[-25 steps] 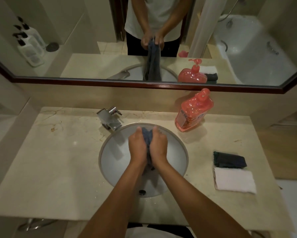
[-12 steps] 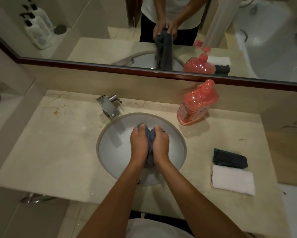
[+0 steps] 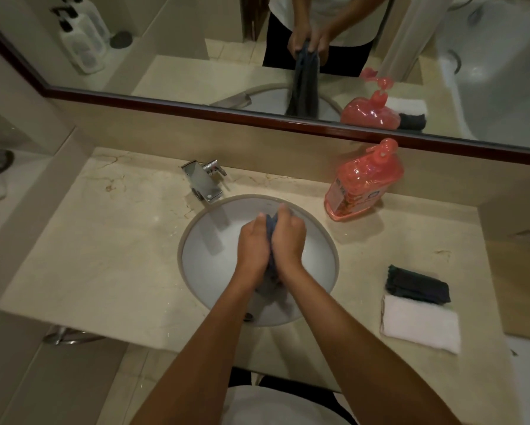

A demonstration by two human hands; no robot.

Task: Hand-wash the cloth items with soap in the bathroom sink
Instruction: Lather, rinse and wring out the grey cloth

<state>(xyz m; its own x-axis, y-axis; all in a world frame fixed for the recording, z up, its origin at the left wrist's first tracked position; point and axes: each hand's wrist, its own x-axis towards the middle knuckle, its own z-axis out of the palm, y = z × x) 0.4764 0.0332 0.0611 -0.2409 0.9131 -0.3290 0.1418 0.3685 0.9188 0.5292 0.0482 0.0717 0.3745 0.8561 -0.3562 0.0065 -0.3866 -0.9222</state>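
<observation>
The dark blue cloth (image 3: 271, 240) is bunched upright between the two hands over the middle of the sink (image 3: 214, 240), its lower end trailing down toward the drain (image 3: 247, 316); the mirror (image 3: 196, 72) behind the sink shows it hanging long and limp below the fists. The left hand (image 3: 253, 246) and the right hand (image 3: 288, 240) are pressed together with the fabric sandwiched between them, fingers curled round it and closed tight, not spread. This reads as the scrubbing step: the cloth is being rubbed against itself above the bowl. No water can be seen running from the faucet (image 3: 204, 182), which sits at the sink's back left rim, and whether the fabric carries lather cannot be told. The red pump bottle of soap (image 3: 362, 185) stands upright on the counter (image 3: 104, 256) to the back right of the sink, well apart from the hands. To the right of the sink lie a folded dark cloth (image 3: 417, 288) and, just in front of it and touching, a folded white cloth (image 3: 420, 323), both apparently dry and not yet washed. The next move likely calls for working further along the hanging length, then rinsing under the faucet and wringing, before either waiting cloth is brought into the bowl.
</observation>
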